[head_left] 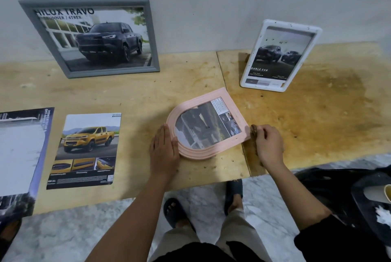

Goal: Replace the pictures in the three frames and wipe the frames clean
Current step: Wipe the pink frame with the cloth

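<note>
A pink arch-shaped frame (224, 94) lies flat on the plywood board (148, 92) in the middle, with a grey picture inside it. My left hand (164, 151) rests flat with straight fingers against its rounded left end. My right hand (267, 145) pinches a brown cloth (253, 131) against the frame's right corner. A grey frame (153, 39) with a dark truck picture leans on the wall at the back left. A white frame (317, 31) with a truck picture leans at the back right.
A loose yellow-truck picture (86, 149) and a larger sheet (21, 156) lie on the board at the left. A black bag (338, 187) with rubbish sits on the floor at the right. My sandalled feet (175, 213) stand below the board's front edge.
</note>
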Demonstrator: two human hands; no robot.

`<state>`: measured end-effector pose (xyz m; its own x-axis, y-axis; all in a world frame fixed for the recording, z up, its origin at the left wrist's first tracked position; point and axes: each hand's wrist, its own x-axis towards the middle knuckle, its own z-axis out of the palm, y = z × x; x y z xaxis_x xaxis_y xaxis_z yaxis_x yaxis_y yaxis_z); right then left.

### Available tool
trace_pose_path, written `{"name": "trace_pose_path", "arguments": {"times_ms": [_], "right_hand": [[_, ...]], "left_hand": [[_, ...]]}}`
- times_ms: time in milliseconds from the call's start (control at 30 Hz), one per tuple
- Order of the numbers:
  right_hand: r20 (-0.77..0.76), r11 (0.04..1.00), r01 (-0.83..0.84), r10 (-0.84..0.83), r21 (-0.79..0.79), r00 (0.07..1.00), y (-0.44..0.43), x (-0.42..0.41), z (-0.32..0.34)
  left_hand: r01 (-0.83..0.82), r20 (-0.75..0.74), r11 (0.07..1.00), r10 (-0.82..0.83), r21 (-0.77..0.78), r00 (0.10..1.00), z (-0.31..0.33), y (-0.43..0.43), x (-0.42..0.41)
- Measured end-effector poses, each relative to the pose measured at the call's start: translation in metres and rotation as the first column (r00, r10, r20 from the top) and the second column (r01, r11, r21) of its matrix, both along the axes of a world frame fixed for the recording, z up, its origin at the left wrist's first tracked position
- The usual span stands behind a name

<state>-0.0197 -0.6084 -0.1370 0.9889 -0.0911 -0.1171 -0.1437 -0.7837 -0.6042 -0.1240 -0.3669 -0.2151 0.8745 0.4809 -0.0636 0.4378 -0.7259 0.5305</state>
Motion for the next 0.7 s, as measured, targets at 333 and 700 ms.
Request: {"name": "trace_pose_path", "arguments": {"times_ms": [333, 700], "right_hand": [[-0.782, 0.275, 0.773, -0.102, 0.571, 0.614, 0.031, -0.014, 0.015], [-0.467, 0.604, 0.503, -0.232, 0.618, 0.853, 0.018, -0.013, 0.008]], "left_hand": [[-0.014, 0.047, 1.0, 0.015, -0.015, 0.999, 0.002, 0.001, 0.004], [-0.03, 0.055, 0.999, 0.031, -0.02, 0.998, 0.001, 0.0, 0.004]]}}
